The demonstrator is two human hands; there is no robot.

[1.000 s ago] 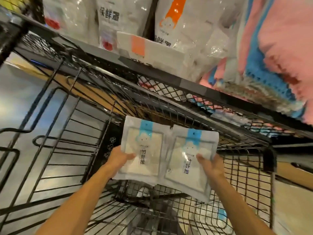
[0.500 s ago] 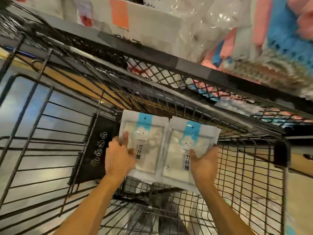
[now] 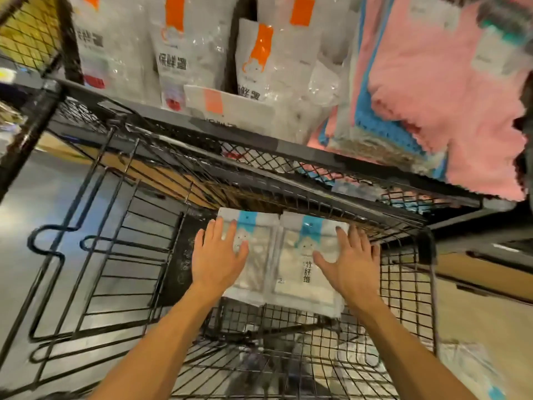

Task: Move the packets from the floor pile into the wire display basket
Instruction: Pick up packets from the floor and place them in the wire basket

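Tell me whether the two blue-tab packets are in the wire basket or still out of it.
In. Both blue-tab packets lie side by side against the wire basket back wall, with left hand and right hand pressed flat on them.

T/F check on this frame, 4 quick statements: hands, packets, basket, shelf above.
1. Both hands lie flat on packets. True: left hand on the left packet, right hand on the right packet.
2. The packets have orange tabs. False: theirs are blue.
3. The packets sit side by side in the wire basket. True.
4. The shelf above holds only towels. False: white bags stand beside the pink towels.
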